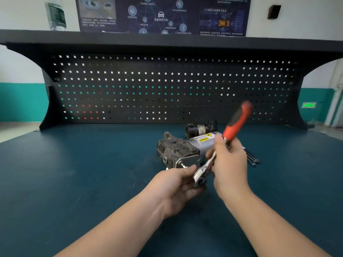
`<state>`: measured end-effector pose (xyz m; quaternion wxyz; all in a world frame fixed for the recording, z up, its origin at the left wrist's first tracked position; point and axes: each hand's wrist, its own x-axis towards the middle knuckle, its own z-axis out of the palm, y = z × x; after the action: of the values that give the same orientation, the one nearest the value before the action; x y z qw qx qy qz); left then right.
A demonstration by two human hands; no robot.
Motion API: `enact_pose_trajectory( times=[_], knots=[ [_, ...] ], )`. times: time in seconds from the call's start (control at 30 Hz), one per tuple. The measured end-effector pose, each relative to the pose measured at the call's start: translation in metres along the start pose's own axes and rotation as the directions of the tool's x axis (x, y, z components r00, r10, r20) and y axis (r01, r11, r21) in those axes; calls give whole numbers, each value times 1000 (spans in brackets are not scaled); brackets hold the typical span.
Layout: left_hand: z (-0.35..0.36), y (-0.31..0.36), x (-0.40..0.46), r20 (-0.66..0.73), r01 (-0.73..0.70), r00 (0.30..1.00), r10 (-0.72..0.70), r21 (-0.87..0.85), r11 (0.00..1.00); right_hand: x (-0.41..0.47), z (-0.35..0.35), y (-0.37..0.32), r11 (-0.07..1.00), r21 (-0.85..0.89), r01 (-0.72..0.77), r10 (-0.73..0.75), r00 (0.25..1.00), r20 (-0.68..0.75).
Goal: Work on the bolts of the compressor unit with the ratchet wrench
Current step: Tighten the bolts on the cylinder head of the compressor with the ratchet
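Note:
The compressor unit [182, 148], a dark finned casting joined to a silver cylinder with a yellow label, lies on the bench mid-frame. A bolt [182, 165] sticks out of its near face. The ratchet wrench [235, 123] has a red and black handle pointing up and right, blurred. My right hand [230, 164] grips its steel shank just below the handle. My left hand [178, 184] holds the wrench's chrome head and socket in front of the compressor, close to the bolt. The socket is apart from the bolt.
A dark cylindrical part [200, 128] lies behind the compressor. Long black bolts [252, 159] rest on the blue-green mat [92, 173] to the right. A black pegboard [167, 89] backs the bench, with a plastic bottle [55, 13] on the shelf above.

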<state>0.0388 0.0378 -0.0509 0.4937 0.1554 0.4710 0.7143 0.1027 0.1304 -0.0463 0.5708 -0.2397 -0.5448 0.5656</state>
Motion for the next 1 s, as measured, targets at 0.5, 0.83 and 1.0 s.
enact_pose_trajectory(
  times=[0.5, 0.83, 1.0],
  knots=[
    [-3, 1, 0, -7, -5, 1000, 5, 4, 1000, -13, 2, -9, 929, -111, 354, -323, 919, 227],
    [-1, -2, 0, -21, -31, 999, 31, 2, 1000, -4, -3, -9, 991, 56, 124, -132, 974, 184],
    [-3, 0, -2, 3, -30, 1000, 30, 13, 999, -19, 2, -15, 904, -43, 425, -378, 842, 386]
  ],
)
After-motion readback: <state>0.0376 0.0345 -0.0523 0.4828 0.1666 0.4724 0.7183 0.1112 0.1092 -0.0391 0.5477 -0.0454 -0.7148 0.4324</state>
